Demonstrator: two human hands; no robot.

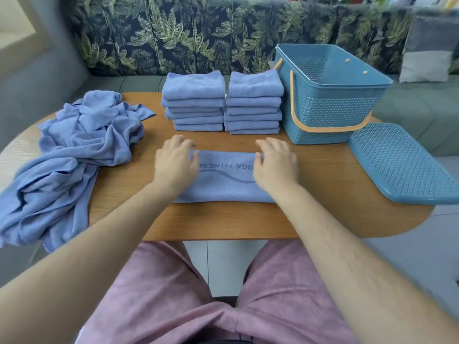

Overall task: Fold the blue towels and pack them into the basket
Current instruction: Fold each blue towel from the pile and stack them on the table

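Observation:
A folded blue towel (224,181) with dark lettering lies flat on the wooden table (223,219) in front of me. My left hand (175,163) holds its far left corner, thumb on the cloth. My right hand (277,165) holds the far right corner the same way. Behind it stand two stacks of folded blue towels, the left stack (195,103) and the right stack (254,103). A heap of unfolded blue towels (74,155) covers the table's left end. The blue basket (327,112) with an orange handle stands at the back right, and I see nothing inside it.
The basket's blue lid (402,165) lies flat at the table's right end, overhanging the edge. A leaf-patterned sofa back (198,33) runs behind the table. My knees in pink shorts (223,306) are under the near edge.

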